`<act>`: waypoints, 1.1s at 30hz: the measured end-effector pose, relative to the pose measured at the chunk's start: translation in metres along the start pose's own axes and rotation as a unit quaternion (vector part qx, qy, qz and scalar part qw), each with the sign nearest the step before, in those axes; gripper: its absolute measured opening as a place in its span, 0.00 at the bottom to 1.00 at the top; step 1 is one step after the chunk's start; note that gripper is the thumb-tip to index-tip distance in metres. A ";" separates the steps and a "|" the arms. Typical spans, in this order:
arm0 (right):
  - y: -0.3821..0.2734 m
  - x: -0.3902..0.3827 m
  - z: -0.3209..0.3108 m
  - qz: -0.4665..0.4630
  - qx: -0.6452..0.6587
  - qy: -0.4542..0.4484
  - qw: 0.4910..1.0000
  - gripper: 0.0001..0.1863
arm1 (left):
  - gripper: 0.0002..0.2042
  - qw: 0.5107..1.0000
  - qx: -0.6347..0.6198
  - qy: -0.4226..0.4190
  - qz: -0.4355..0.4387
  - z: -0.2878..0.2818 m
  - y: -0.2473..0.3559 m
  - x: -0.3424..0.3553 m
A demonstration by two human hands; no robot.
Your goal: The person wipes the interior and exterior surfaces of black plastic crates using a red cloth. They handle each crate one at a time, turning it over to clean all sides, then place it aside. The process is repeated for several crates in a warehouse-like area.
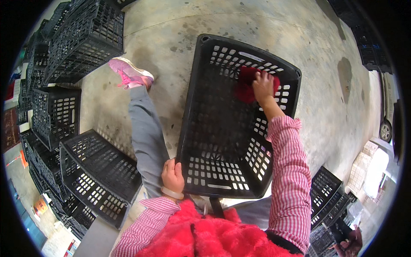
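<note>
A large black plastic crate (220,115) with slotted walls stands tilted in front of me, its inside facing up at me. My left hand (173,176) is closed on the crate's near left rim. Inside the crate, toward the far right corner, my right hand (264,87) presses a dark red cloth (247,83) against the wall. The fingers are bent over the cloth, and part of it is hidden under the hand.
Stacked black crates (85,43) line the left side. Another open crate (100,175) lies near my left leg (147,132). More crates (325,192) stand at the lower right. The concrete floor (167,25) has dark wet spots. A vehicle wheel (385,130) shows at the far right.
</note>
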State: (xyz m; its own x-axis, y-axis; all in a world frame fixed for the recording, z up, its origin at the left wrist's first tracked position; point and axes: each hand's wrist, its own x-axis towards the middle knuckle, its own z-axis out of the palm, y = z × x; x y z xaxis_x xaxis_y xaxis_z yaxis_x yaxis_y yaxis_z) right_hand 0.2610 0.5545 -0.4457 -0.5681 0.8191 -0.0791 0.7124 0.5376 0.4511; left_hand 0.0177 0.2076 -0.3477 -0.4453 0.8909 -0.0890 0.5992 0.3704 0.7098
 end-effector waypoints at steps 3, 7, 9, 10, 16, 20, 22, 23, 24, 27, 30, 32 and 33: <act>-0.036 0.032 -0.028 -0.083 0.028 0.017 0.996 0.10 | 0.12 1.000 0.001 -0.014 0.002 0.000 -0.001 0.001; -0.076 0.063 -0.055 -0.235 0.104 0.215 0.942 0.13 | 0.10 1.000 0.008 -0.003 0.003 0.000 0.000 0.000; -0.077 0.071 -0.047 -0.249 0.079 0.206 0.943 0.14 | 0.10 1.000 0.011 0.003 0.010 -0.001 0.001 0.000; -0.074 0.074 -0.039 -0.240 0.052 0.201 0.948 0.14 | 0.10 1.000 0.013 0.003 0.008 -0.001 0.001 0.001; -0.043 0.048 0.004 -0.184 -0.045 0.062 0.980 0.14 | 0.09 0.999 0.035 0.020 0.030 0.001 0.003 0.002; 0.001 0.015 -0.009 -0.091 -0.029 -0.142 0.985 0.12 | 0.09 1.000 0.029 0.007 0.000 0.002 0.002 -0.002; 0.016 0.005 -0.007 -0.041 -0.031 -0.185 0.981 0.13 | 0.10 1.000 0.028 -0.005 -0.008 0.002 0.002 -0.002; 0.017 0.002 -0.001 -0.041 -0.015 -0.179 0.983 0.13 | 0.10 0.999 0.026 -0.006 -0.023 0.002 0.002 -0.002; 0.016 0.000 0.007 -0.034 0.002 -0.176 0.984 0.13 | 0.10 0.999 0.033 0.001 -0.003 0.004 0.002 0.000; -0.008 -0.021 0.036 -0.020 -0.002 -0.173 0.985 0.16 | 0.11 0.999 0.042 0.009 0.002 0.003 0.004 0.001; -0.039 -0.062 0.045 0.057 0.037 -0.162 0.984 0.16 | 0.11 0.999 0.035 0.005 -0.008 0.003 0.005 0.001; -0.050 -0.099 0.029 -0.032 0.017 -0.187 0.982 0.18 | 0.11 0.999 0.035 0.012 -0.003 0.003 0.004 0.000; -0.061 -0.118 0.015 -0.045 0.030 -0.222 0.974 0.21 | 0.11 0.999 0.031 0.015 0.000 0.004 0.004 0.000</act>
State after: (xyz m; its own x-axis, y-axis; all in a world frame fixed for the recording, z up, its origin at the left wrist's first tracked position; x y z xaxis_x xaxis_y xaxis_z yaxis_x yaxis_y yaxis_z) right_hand 0.2906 0.4281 -0.4770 -0.4048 0.7667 -0.4984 0.6983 0.6110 0.3728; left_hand 0.0223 0.2101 -0.3476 -0.4652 0.8827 -0.0673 0.6385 0.3872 0.6651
